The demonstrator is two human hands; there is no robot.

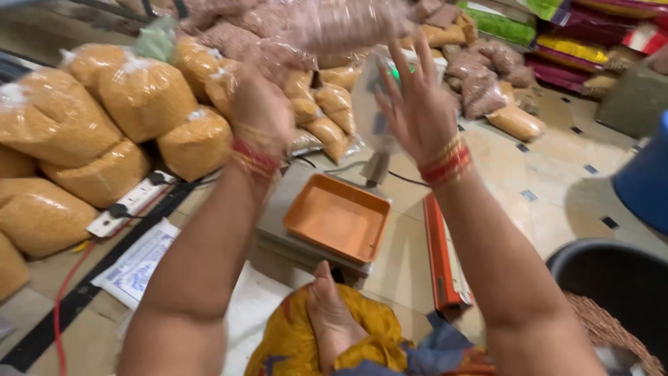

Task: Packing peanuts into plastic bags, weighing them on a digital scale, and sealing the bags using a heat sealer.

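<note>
Head view: left hand clenched on a blurred clear bag of brown grain; right hand released, fingers spread beside it. Orange tray lies below.

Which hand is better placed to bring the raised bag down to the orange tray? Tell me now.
Left, probably. The left hand looks closed against the blurred bag of brown grain; the right hand is open, fingers spread. The orange tray lies below, between both arms.
</note>
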